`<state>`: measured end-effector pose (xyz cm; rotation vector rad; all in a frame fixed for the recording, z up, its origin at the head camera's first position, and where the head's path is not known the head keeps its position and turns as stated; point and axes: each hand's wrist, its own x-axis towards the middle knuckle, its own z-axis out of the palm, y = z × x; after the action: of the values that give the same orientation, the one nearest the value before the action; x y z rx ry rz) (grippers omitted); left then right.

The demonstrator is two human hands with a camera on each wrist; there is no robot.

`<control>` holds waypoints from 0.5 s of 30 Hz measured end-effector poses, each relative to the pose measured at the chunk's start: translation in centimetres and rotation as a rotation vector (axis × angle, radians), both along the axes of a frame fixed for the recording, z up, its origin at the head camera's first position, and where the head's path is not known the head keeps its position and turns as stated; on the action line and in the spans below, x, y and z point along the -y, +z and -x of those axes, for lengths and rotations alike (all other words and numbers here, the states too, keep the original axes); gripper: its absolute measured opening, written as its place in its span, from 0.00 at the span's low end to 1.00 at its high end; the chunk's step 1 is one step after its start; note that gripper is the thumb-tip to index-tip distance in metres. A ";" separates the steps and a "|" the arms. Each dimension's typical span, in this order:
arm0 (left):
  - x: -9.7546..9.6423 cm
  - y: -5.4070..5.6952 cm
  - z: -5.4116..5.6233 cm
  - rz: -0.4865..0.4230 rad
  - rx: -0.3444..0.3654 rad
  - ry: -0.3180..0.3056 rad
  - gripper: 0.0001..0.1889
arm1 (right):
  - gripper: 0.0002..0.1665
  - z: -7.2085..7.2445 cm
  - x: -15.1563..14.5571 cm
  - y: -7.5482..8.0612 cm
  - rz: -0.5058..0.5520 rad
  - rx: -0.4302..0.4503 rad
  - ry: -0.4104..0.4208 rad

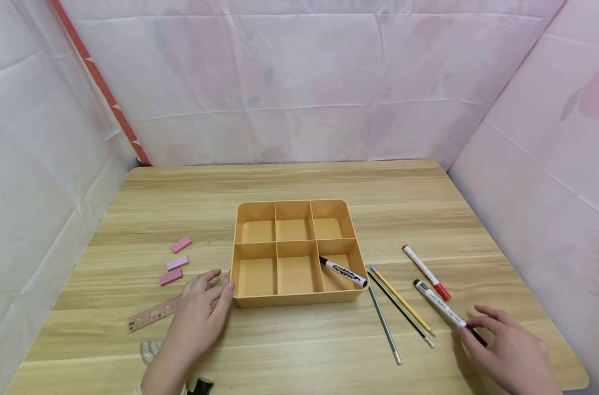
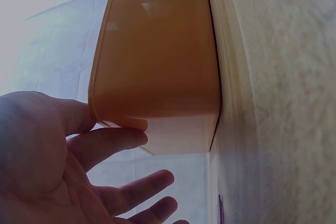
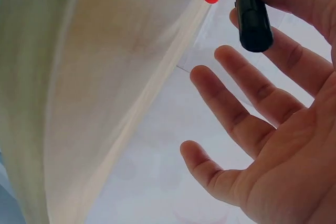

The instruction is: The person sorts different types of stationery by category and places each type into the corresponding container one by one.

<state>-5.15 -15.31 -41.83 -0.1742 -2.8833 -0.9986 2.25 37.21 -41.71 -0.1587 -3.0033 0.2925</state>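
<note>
My left hand (image 1: pixel 198 307) pinches the front left corner of a yellow divided organizer box (image 1: pixel 299 300); in the left wrist view thumb and index finger (image 2: pixel 113 142) meet at its rim, the other fingers spread. One black-capped marker (image 1: pixel 346 273) leans in the box's front right compartment. At the right, my right hand (image 1: pixel 509 348) holds another black marker (image 1: pixel 442 305) between thumb and index finger near its black end (image 3: pixel 254 24), the remaining fingers loose. Beyond it lies a red marker (image 1: pixel 426 271) on the table.
Pencils lie right of the box: a yellow pencil (image 1: pixel 403 302), a dark pencil (image 1: pixel 403 311) and a green pencil (image 1: pixel 385 323). Three pink erasers (image 1: pixel 181 244), a ruler (image 1: pixel 151 315) and a protractor (image 1: pixel 150 349) are at the left. Cloth walls (image 1: pixel 299 82) surround the wooden table (image 1: pixel 299 181).
</note>
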 end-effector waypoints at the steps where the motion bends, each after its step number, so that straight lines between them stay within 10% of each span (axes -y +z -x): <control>1: 0.0 0.0 0.0 0.001 0.001 0.001 0.24 | 0.11 0.0 0.0 0.0 0.003 -0.023 0.006; 15: 0.0 0.2 0.0 0.010 0.036 0.008 0.23 | 0.08 1.6 0.4 0.8 0.040 -0.425 0.158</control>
<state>-5.19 -15.27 -41.59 -0.1463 -2.9187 -0.9966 0.60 36.80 -40.88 0.1240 -2.5919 0.3511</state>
